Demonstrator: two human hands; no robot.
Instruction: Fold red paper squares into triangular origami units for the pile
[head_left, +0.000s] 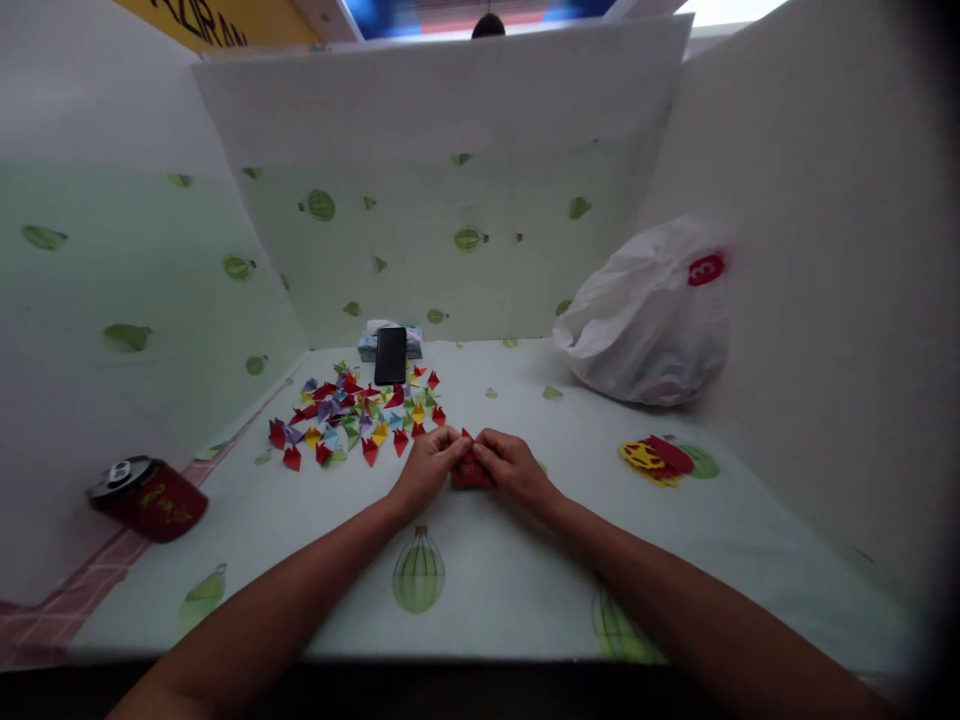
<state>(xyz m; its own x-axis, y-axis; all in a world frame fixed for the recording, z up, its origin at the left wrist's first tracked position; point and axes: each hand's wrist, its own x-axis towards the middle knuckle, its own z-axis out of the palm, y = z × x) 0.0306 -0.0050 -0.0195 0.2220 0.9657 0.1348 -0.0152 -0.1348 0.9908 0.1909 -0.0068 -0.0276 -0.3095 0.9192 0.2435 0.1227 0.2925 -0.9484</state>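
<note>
Between my two hands, just above the tabletop, is a piece of folded red paper (pixel 471 473). My left hand (pixel 433 462) pinches its left side, thumb pressed on top. From the right, my right hand (pixel 512 466) grips the same paper, and the two thumbs nearly meet. A small red tip pokes up between the fingers; the rest of the upper part is covered by them. Ahead and to the left lies a spread of many small folded paper pieces (pixel 352 410) in red, yellow, green, blue and purple.
A dark phone (pixel 390 356) leans on a tissue box (pixel 367 346) behind the paper pieces. A red can (pixel 161 500) lies tilted at left. At right are a full white plastic bag (pixel 637 310) and red and yellow cutouts (pixel 660 458). Panels enclose the table.
</note>
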